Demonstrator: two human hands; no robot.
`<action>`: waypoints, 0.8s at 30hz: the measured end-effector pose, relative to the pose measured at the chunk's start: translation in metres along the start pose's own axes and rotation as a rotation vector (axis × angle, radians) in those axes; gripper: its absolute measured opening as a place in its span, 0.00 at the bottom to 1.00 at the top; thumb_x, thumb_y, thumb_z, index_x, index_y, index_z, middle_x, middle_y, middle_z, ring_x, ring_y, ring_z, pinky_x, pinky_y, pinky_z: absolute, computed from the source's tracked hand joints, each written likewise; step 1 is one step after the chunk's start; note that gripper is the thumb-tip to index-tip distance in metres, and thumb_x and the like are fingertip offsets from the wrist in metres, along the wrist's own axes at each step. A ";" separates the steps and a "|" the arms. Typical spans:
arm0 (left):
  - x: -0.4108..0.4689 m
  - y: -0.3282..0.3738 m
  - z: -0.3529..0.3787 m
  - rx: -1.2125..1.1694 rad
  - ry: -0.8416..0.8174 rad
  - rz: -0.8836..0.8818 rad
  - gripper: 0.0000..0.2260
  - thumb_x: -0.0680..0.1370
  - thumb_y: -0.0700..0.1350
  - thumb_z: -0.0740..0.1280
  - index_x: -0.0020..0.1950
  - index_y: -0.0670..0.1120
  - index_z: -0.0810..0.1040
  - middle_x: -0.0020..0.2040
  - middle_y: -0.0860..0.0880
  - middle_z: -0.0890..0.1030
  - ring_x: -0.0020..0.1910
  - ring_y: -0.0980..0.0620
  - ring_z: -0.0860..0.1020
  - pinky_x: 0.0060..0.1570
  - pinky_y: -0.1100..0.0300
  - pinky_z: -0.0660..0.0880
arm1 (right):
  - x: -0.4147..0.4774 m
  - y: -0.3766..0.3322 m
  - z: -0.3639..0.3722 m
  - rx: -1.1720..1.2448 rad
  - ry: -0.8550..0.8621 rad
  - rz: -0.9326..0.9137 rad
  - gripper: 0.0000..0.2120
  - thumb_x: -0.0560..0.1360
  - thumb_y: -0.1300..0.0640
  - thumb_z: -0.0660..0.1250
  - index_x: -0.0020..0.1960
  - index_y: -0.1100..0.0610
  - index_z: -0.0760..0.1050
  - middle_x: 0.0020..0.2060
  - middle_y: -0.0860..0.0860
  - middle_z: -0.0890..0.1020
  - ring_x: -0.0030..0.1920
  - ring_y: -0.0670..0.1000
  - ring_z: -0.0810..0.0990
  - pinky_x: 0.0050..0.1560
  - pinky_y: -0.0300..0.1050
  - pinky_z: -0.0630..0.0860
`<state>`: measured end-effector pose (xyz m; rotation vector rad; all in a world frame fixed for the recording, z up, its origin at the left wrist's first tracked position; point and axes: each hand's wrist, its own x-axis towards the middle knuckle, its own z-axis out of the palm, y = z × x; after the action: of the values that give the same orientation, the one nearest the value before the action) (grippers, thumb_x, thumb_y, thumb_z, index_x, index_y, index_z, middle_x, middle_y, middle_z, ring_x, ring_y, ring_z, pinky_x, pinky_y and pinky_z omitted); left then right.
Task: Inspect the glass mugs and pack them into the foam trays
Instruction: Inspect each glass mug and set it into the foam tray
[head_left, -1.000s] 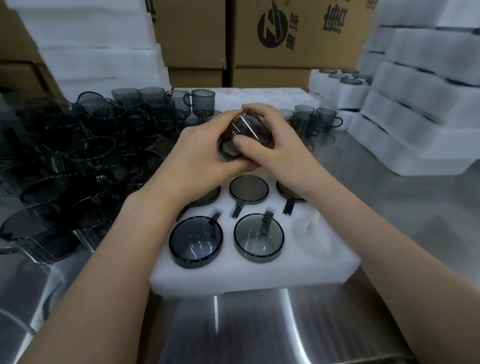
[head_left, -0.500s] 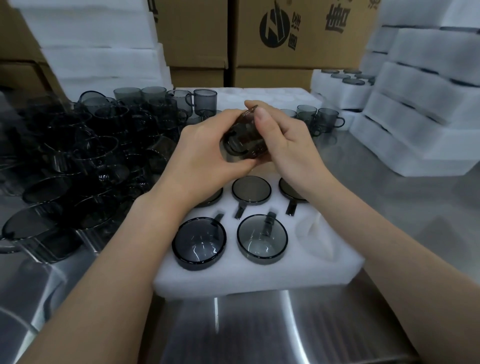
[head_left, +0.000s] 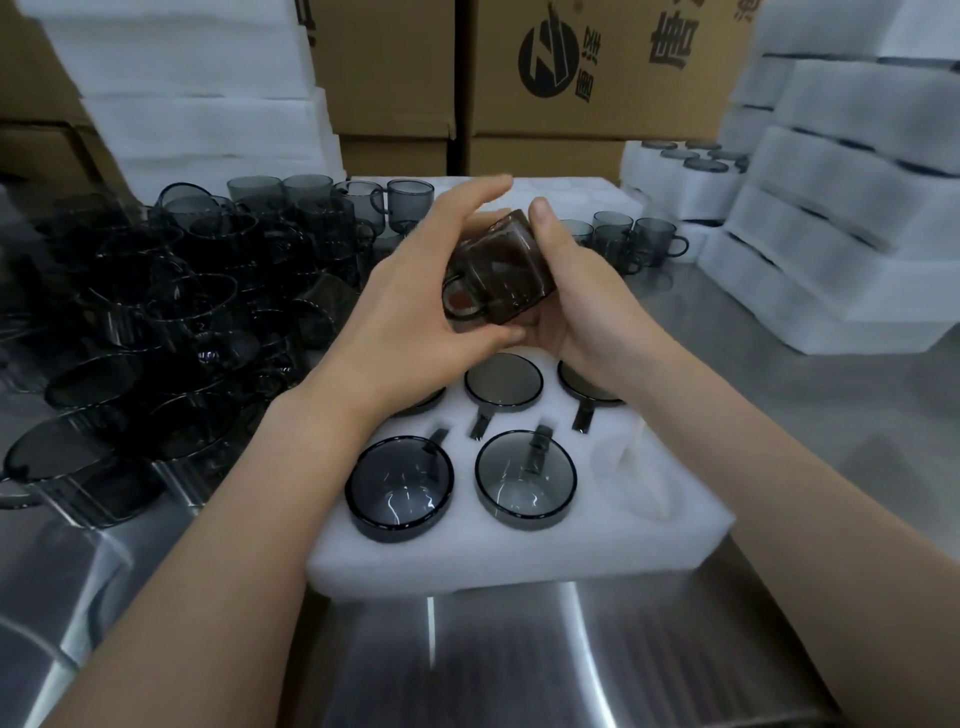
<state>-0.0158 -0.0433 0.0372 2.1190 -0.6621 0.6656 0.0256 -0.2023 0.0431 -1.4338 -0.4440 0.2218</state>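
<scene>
A heap of loose smoky glass mugs (head_left: 156, 312) fills the left of the frame on the steel counter (head_left: 519, 665), with plain white foam slabs (head_left: 182, 78) stacked behind them at upper left. At centre, the left hand (head_left: 415, 312) is spread wide. Its blurred fingers arch over the held mug (head_left: 498, 270) and its thumb lies under it by the handle; whether the fingers touch the glass cannot be told. The right hand (head_left: 587, 306) grips that mug, tilted in the air above the foam tray (head_left: 519, 561), thumb on top and fingers curled beneath. Five mugs sit rim-up in the tray's pockets, and the front right pocket shows bare foam. Behind, at upper centre, cardboard boxes (head_left: 597, 67) carry a round black logo and black Chinese characters, too cropped to read. A few more mugs (head_left: 639, 239) stand right of the hands, and filled foam trays (head_left: 831, 234) are stacked at far right.
</scene>
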 end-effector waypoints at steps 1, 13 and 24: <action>0.001 0.001 0.000 0.024 -0.019 -0.008 0.41 0.66 0.51 0.78 0.74 0.60 0.61 0.64 0.65 0.72 0.67 0.65 0.69 0.66 0.69 0.65 | -0.001 0.002 0.000 -0.027 0.017 -0.034 0.24 0.82 0.42 0.55 0.62 0.59 0.78 0.55 0.60 0.84 0.57 0.61 0.83 0.60 0.65 0.77; -0.002 0.004 0.003 0.063 0.023 0.017 0.33 0.70 0.43 0.76 0.74 0.45 0.69 0.64 0.54 0.77 0.63 0.63 0.73 0.63 0.73 0.66 | -0.004 0.000 0.001 -0.106 0.182 -0.112 0.19 0.84 0.50 0.57 0.47 0.60 0.81 0.41 0.60 0.85 0.42 0.58 0.85 0.37 0.51 0.82; 0.000 0.010 0.000 0.072 -0.004 0.042 0.39 0.69 0.42 0.78 0.74 0.58 0.62 0.76 0.56 0.65 0.78 0.56 0.53 0.75 0.45 0.58 | 0.001 -0.004 -0.007 0.347 -0.293 0.160 0.26 0.82 0.40 0.51 0.72 0.54 0.69 0.64 0.58 0.79 0.62 0.57 0.80 0.48 0.52 0.81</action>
<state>-0.0226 -0.0483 0.0423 2.1780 -0.6961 0.7188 0.0291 -0.2083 0.0472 -1.0978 -0.5011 0.6140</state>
